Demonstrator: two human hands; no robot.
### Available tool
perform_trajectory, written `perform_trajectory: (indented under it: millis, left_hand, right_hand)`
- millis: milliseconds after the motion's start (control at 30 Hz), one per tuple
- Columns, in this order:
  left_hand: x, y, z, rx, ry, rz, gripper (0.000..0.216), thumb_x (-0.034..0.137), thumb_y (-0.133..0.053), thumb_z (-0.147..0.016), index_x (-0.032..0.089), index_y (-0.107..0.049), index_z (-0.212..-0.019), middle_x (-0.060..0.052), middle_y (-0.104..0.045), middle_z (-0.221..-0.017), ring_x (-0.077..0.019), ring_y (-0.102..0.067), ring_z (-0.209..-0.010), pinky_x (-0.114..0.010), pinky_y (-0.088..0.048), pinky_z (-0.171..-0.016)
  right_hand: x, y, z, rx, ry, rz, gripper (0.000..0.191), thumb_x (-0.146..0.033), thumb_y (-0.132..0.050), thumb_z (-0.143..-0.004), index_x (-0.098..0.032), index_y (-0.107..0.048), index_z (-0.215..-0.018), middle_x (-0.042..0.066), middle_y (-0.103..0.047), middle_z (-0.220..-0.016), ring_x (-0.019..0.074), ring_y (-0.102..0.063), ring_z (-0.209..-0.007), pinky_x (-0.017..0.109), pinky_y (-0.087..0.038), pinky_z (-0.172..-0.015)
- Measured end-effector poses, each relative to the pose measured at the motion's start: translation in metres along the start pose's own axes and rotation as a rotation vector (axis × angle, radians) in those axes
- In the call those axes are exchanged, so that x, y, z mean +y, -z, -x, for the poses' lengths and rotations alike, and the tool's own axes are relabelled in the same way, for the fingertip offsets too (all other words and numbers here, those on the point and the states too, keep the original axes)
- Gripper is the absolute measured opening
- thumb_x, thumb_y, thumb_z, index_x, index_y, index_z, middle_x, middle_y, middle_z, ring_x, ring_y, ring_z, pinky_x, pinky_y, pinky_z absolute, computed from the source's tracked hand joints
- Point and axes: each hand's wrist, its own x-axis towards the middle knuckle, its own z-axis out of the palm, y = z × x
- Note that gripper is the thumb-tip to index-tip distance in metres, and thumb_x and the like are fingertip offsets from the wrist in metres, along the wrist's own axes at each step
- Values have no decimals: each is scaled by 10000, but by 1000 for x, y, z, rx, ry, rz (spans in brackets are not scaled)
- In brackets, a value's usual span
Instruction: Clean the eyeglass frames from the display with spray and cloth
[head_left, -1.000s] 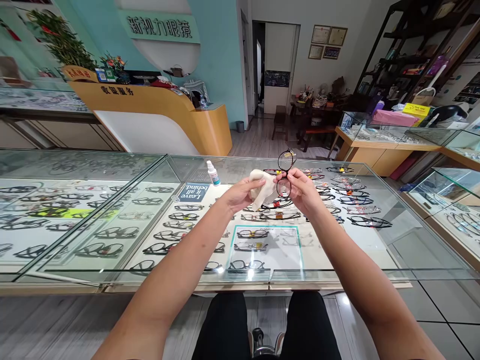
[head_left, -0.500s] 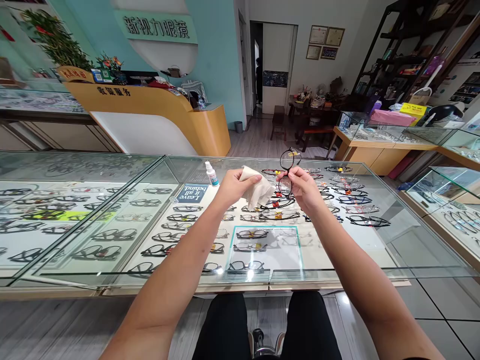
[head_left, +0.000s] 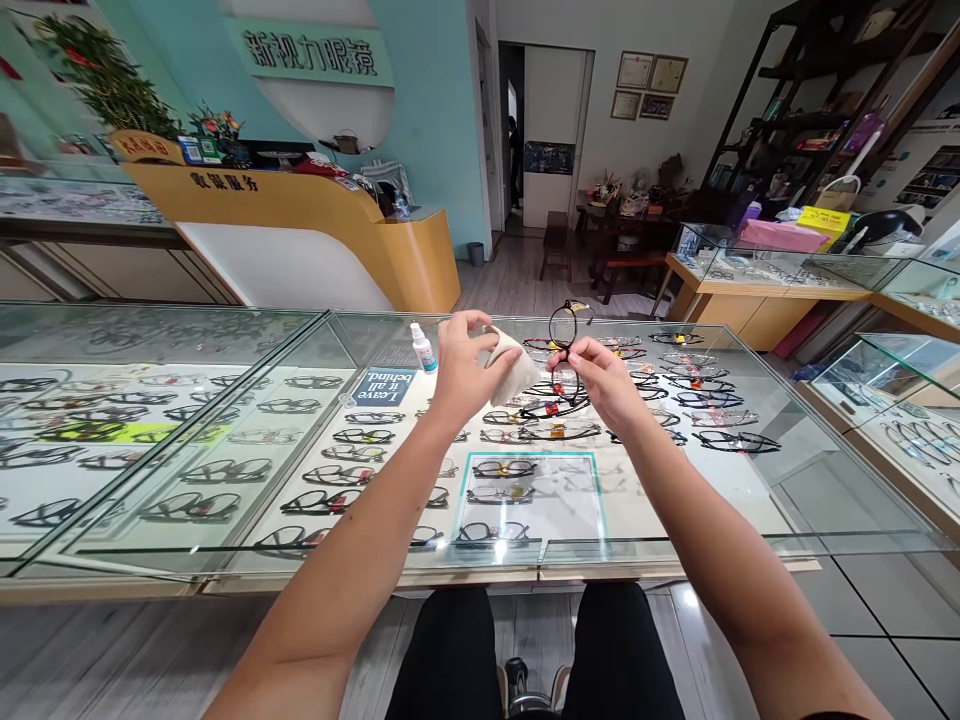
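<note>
My left hand (head_left: 471,365) holds a pale cleaning cloth (head_left: 514,378), pinched under the thumb, with the forefinger raised off it. A little to its right, my right hand (head_left: 604,380) grips a pair of dark round-rimmed eyeglasses (head_left: 564,326) near the bridge. The glasses stand on end, one lens above the fingers and the other below. A small gap lies between cloth and glasses, both held above the glass display counter (head_left: 540,548). Just behind my left hand, a white spray bottle (head_left: 423,348) with a blue-edged label stands upright on the counter.
Rows of eyeglasses (head_left: 504,468) lie under the counter glass, beside a blue printed card (head_left: 381,386). Another glass case (head_left: 780,262) stands at the right. Beyond the counter are a curved yellow cash desk (head_left: 300,200) and a dark wooden bench (head_left: 555,245).
My left forefinger has lifted away from the cloth, and the cloth is bunched differently. My right hand has shifted slightly left, with the eyeglasses turned a little.
</note>
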Motion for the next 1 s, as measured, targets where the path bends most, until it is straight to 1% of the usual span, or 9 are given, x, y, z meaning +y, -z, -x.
perform_trajectory:
  millis: [67, 133, 233, 300, 400, 567, 767, 900, 1000]
  left_hand:
    - [3, 0, 1, -21, -56, 22, 309, 417, -779, -943, 212, -705, -725, -106, -667, -1536, -357, -503, -1434, -529, -407, -1232]
    - [6, 2, 1, -94, -76, 92, 313, 431, -762, -960, 222, -723, -731, -94, -758, -1397, -341, -570, -1363, -523, -414, -1209]
    - [11, 3, 0, -202, 23, 237, 313, 474, -761, -948, 225, -758, -760, -68, -775, -1001, -270, -661, -1003, -428, -497, -947]
    - [13, 3, 1, -247, 103, 308, 333, 509, -773, -927, 218, -774, -766, -49, -706, -878, -227, -614, -848, -374, -461, -793]
    - [17, 1, 3, -297, 153, 362, 411, 573, -799, -890, 211, -756, -701, -37, -639, -786, -204, -557, -772, -341, -408, -716]
    - [20, -4, 7, -428, 260, 501, 492, 669, -846, -824, 194, -763, -726, -44, -680, -746, -207, -594, -742, -318, -428, -686]
    - [17, 3, 3, -581, 340, 667, 489, 662, -872, -834, 180, -791, -840, -51, -759, -784, -212, -674, -753, -311, -500, -720]
    - [13, 10, -4, -596, 432, 646, 577, 672, -971, -697, 161, -801, -904, -32, -734, -775, -171, -617, -689, -266, -431, -605]
    - [9, 12, -6, -561, 504, 667, 627, 664, -1015, -628, 174, -731, -896, 2, -691, -735, -138, -577, -622, -247, -407, -554]
  right_hand:
    - [-1, 0, 0, -22, -10, -15, 413, -572, -938, -829, -273, -656, -870, 11, -818, -921, 245, -753, -983, 415, -513, -1062]
    - [-2, 1, 1, -60, -20, -24, 405, -566, -930, -845, -269, -656, -877, 16, -819, -918, 242, -750, -988, 394, -520, -1022]
    - [-2, 1, 4, -148, -49, -8, 403, -573, -919, -862, -264, -662, -894, 30, -823, -921, 235, -734, -933, 366, -537, -885]
    - [-1, 1, 5, -215, -79, 1, 405, -580, -915, -865, -262, -669, -907, 41, -827, -933, 232, -718, -883, 350, -535, -785]
    - [2, 2, 6, -278, -93, 15, 394, -583, -901, -883, -258, -680, -910, 51, -829, -946, 227, -713, -865, 343, -535, -756]
    - [7, 3, 6, -316, -95, 34, 367, -556, -900, -899, -246, -703, -912, 44, -828, -922, 226, -741, -908, 357, -542, -862]
    - [4, 3, 5, -318, -121, 11, 363, -534, -907, -900, -230, -710, -884, 43, -827, -911, 216, -760, -870, 356, -551, -865]
    - [-2, 3, 5, -294, -143, 3, 404, -557, -932, -860, -229, -695, -868, 44, -813, -873, 221, -760, -852, 355, -561, -834]
    - [-5, 3, 6, -256, -149, -6, 404, -550, -943, -845, -240, -685, -868, 39, -807, -860, 233, -772, -865, 361, -571, -841]
